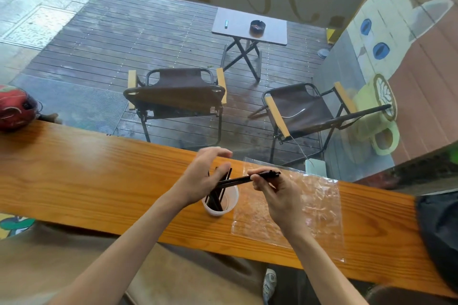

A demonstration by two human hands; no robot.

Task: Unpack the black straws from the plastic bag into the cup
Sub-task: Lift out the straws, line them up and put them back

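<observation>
A clear plastic cup (229, 205) stands on the wooden counter (86, 181) with several black straws (218, 195) leaning inside it. My right hand (280, 195) is shut on a small bunch of black straws (244, 178) held almost level above the cup, their left ends pointing toward my left palm. My left hand (200, 176) hovers over the cup's left side with fingers spread, the palm meeting the straw ends. The plastic bag (314, 205) lies flat on the counter to the right of the cup, partly under my right hand.
A red helmet (14, 106) rests at the counter's far left end and a dark bag (438, 230) at its right end. Beyond the window pane stand two folding chairs (176, 96) and a small table (250, 26) on decking.
</observation>
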